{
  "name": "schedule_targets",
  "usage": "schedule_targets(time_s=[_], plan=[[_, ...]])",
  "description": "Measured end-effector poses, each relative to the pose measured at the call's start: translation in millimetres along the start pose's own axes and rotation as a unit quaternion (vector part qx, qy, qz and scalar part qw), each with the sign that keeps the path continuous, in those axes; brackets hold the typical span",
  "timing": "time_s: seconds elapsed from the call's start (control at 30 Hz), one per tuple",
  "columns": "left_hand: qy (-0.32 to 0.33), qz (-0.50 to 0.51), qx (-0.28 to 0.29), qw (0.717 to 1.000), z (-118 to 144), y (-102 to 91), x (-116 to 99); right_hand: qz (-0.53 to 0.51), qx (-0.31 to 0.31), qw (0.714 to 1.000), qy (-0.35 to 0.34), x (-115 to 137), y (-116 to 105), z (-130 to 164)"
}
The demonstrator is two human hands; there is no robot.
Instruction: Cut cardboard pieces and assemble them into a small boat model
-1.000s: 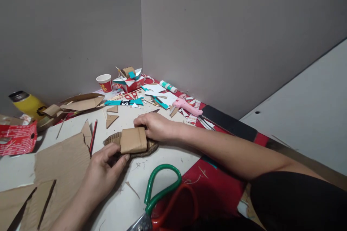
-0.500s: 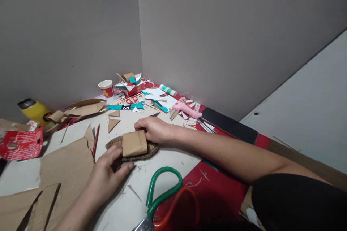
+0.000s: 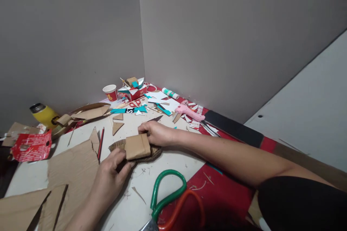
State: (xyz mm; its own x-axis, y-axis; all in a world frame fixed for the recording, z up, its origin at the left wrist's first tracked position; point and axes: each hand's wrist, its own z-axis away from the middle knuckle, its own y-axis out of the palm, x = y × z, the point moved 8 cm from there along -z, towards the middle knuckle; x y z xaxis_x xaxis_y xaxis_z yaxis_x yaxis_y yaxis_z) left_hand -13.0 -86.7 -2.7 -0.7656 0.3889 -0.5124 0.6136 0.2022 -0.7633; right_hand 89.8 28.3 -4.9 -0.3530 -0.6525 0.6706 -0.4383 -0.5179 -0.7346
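A small cardboard boat-like piece, with a pointed left end and corrugated edge, rests on the white table board. On top of it sits a folded cardboard block. My left hand grips the near left side of the piece, thumb and fingers bent around its rim. From the far right, my right hand pinches the block's edge with curled fingers; its fingertips are partly hidden behind the block. Large scissors with one green and one orange handle lie just in front, their blades cut off by the lower frame edge.
Cardboard sheets lie at left beside a red pencil. Behind are a yellow bottle, a paper cup, a pink glue gun, small red scissors and paper scraps. Grey walls close off the back.
The whole view has shifted slightly, so everything appears a little further right and lower. Both hands keep their hold on the cardboard piece, which hardly moves on the table.
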Motion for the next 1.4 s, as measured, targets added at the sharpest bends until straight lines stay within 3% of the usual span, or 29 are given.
schedule_targets(time_s=[0.13,0.33,0.47,0.63,0.7,0.8,0.97,1.2,1.4], plan=[[0.066,-0.086,-0.029,0.994,5.4,-9.0,-14.3,-0.013,-0.04,0.999,-0.026,10.9,-11.8,5.0],[0.156,-0.249,-0.03,0.955,16.9,-8.8,-27.5,-0.015,-0.053,0.987,-0.151,32.4,-25.1,18.5],[0.146,-0.246,-0.024,0.958,16.3,-8.1,-23.1,0.076,-0.119,0.966,-0.217,38.9,-32.5,27.4],[0.124,-0.239,-0.007,0.963,14.8,-1.6,-24.1,0.206,-0.174,0.907,-0.325,51.0,-30.3,40.4],[0.108,-0.237,0.003,0.965,14.9,2.6,-26.2,0.22,-0.176,0.896,-0.344,51.3,-27.3,41.8],[0.065,-0.208,0.009,0.976,13.8,5.9,-28.1,0.175,-0.135,0.924,-0.313,42.9,-20.7,33.3],[-0.037,-0.117,0.033,0.992,12.7,9.5,-21.7,0.038,-0.058,0.976,-0.204,24.7,-11.8,17.2],[-0.084,-0.033,0.055,0.994,15.2,18.1,-15.6,-0.022,0.039,0.993,-0.11,14.7,0.6,14.5],[-0.13,0.025,0.061,0.989,12.1,11.3,-14.3,0.02,0.047,0.995,-0.08,11.8,4.2,10.9]])
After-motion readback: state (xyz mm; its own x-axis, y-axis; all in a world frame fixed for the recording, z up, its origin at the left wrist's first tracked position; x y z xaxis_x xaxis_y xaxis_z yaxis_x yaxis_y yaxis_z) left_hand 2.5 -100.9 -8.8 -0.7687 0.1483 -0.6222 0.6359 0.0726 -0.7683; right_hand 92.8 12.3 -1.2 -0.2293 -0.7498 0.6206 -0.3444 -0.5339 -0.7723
